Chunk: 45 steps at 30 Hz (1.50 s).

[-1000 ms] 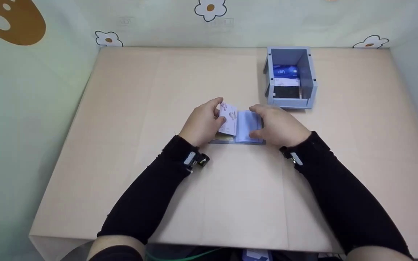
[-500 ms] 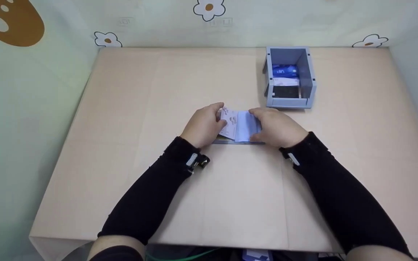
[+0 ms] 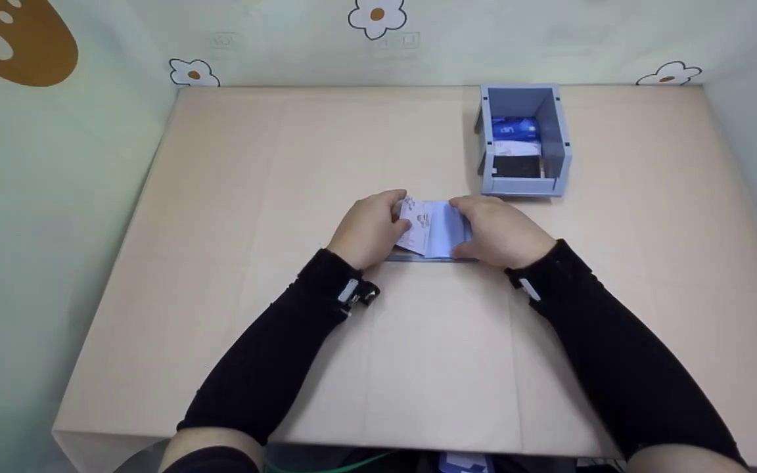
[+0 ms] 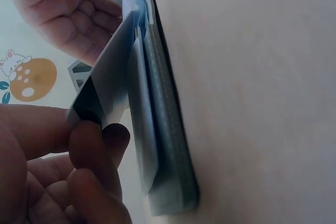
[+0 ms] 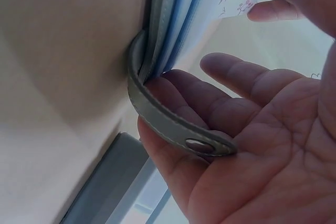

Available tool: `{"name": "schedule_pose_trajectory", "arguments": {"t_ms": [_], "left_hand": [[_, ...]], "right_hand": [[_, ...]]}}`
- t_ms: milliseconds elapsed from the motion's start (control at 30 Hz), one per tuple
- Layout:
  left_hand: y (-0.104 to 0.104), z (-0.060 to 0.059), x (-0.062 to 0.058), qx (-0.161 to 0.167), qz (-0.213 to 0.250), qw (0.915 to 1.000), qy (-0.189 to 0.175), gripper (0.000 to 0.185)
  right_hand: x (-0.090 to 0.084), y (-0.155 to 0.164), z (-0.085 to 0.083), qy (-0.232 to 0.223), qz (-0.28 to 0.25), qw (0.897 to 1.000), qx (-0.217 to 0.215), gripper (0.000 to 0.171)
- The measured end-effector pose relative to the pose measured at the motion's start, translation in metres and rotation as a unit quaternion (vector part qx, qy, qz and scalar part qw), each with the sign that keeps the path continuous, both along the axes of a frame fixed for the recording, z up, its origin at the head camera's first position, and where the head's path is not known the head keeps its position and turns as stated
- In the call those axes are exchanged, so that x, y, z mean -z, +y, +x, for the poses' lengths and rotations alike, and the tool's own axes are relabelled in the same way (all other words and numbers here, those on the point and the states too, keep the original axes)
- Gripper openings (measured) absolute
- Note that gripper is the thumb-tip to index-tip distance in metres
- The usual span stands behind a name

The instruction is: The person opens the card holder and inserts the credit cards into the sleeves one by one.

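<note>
A card holder with clear bluish sleeves [image 3: 445,231] lies opened out on the table between both hands. My left hand [image 3: 367,226] pinches a white card with a pink flower print [image 3: 416,228] between thumb and fingers. That card slants over the left side of the holder, its inner edge against the sleeves in the left wrist view. My right hand [image 3: 504,226] holds the holder's right side, thumb at the near edge and forefinger at the far edge. A grey strap with a metal snap [image 5: 167,123] curves out from the holder across the right fingers.
A grey open-fronted bin [image 3: 523,188] stands behind the right hand, with a blue packet [image 3: 515,129], a white printed item [image 3: 516,148] and a black item [image 3: 517,167] inside. Walls border the table [image 3: 253,151] at the back and sides.
The left hand has moved slightly right and toward the person, bringing the card lower and flatter over the holder. The right hand stays at the holder's right side, nearly still.
</note>
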<state>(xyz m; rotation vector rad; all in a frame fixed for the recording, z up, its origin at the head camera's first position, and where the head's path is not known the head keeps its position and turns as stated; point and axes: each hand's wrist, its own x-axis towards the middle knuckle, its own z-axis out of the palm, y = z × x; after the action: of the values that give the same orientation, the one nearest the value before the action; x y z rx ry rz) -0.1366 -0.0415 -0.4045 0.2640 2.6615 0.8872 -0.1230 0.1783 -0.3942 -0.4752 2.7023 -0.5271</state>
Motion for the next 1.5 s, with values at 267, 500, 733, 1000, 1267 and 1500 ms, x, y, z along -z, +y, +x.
{"name": "schedule_pose_trajectory", "arguments": {"t_ms": [267, 500, 733, 1000, 1267, 1500], "left_hand": [[0.0022, 0.0009, -0.0001, 0.004, -0.002, 1.0, -0.004, 0.059], [0.004, 0.0026, -0.0011, 0.024, -0.009, 0.9997, -0.007, 0.06], [0.0043, 0.0032, -0.0017, 0.041, -0.012, 0.999, -0.015, 0.062], [0.0062, 0.0044, -0.0028, 0.05, -0.02, 0.9983, -0.021, 0.065], [0.0081, 0.0064, -0.0019, 0.069, -0.022, 0.9973, -0.015, 0.064], [0.0096, 0.009, -0.0017, 0.089, -0.023, 0.9958, -0.004, 0.063]], "right_hand": [[0.0021, 0.0004, 0.0, 0.005, -0.005, 1.0, 0.004, 0.084], [0.0027, 0.0006, 0.0, 0.003, -0.006, 1.0, 0.005, 0.085], [0.0017, 0.0008, 0.0, 0.006, 0.001, 1.0, 0.002, 0.083], [-0.001, 0.0032, -0.0014, -0.002, 0.002, 1.0, 0.002, 0.081], [-0.0016, 0.0065, -0.0031, -0.008, 0.003, 1.0, 0.002, 0.076], [-0.0019, 0.0064, -0.0031, -0.005, 0.004, 1.0, -0.003, 0.073]]}}
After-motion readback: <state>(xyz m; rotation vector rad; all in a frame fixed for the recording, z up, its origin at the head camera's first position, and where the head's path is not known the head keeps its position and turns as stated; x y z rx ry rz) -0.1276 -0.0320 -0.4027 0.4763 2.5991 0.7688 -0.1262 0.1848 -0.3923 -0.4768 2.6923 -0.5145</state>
